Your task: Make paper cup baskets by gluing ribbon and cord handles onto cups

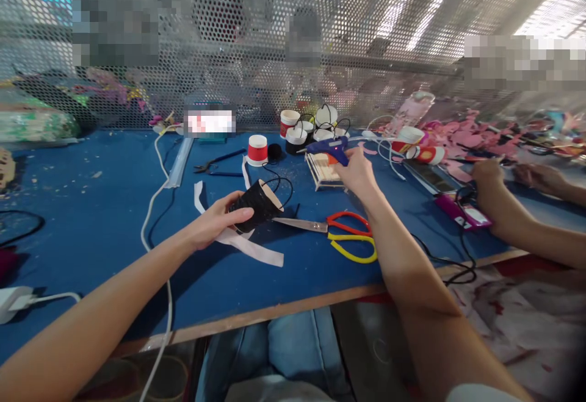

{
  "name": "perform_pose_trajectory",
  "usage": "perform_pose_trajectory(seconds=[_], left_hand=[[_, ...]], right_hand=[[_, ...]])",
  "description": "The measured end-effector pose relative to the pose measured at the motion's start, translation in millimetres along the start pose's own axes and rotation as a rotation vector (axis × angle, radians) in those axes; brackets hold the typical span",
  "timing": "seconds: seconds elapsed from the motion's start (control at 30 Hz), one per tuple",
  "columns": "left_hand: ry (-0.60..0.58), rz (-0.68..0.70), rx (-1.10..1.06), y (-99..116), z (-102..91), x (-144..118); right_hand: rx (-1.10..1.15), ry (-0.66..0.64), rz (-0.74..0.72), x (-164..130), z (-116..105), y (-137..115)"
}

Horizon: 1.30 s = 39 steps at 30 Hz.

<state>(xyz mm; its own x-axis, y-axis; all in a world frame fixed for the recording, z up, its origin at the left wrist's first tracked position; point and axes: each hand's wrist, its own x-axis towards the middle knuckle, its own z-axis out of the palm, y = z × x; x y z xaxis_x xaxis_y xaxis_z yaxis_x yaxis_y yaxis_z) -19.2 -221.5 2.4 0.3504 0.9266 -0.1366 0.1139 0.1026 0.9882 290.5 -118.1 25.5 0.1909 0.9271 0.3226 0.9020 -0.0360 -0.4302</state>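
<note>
My left hand point(223, 219) is closed around a black-wrapped paper cup point(256, 208), tilted on its side with its pale inside facing right. A loop of black cord point(284, 190) comes off the cup. In my right hand point(359, 173) is a blue hot glue gun point(330, 147), its nozzle pointing left over a small rack of wooden sticks point(324, 173). White paper strips point(256, 249) lie under and beside the cup. Scissors with red and yellow handles point(350, 234) rest between my two arms, blades towards the cup.
A red and white cup point(257, 150), pliers point(220, 163) and several other cups point(296, 136) stand or lie behind. White cable point(151, 219) crosses the left side. At right are a co-worker's hands point(489, 185), a phone point(425, 175) and pink cut-outs point(458, 136). Perforated metal mesh point(256, 85) closes the back.
</note>
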Motion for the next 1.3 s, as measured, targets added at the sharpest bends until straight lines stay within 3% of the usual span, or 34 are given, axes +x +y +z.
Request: perform_pose_trajectory(seconds=[0.1, 0.2, 0.3, 0.47, 0.73, 0.97, 1.3], left_hand=[[0.041, 0.002, -0.02, 2, -1.2, 0], [0.157, 0.0, -0.019, 2, -4.9, 2], [0.257, -0.011, 0.027, 0, -8.6, 5], [0.281, 0.001, 0.042, -4, -10.2, 9], [0.279, 0.016, 0.037, -3, -7.5, 11], [0.283, 0.024, -0.005, -4, -7.3, 10], [0.278, 0.037, 0.052, -3, -7.7, 10]], right_hand=[[0.329, -0.027, -0.052, -11, -9, -9], [0.594, -0.25, -0.097, -27, -19, -20], [0.672, -0.331, -0.191, -48, -28, -34], [0.744, -0.46, -0.265, -78, -35, -50], [0.493, -0.308, -0.378, -91, -29, -49], [0.466, -0.304, -0.419, -92, -32, -50], [0.382, -0.27, -0.359, -91, -31, -47]])
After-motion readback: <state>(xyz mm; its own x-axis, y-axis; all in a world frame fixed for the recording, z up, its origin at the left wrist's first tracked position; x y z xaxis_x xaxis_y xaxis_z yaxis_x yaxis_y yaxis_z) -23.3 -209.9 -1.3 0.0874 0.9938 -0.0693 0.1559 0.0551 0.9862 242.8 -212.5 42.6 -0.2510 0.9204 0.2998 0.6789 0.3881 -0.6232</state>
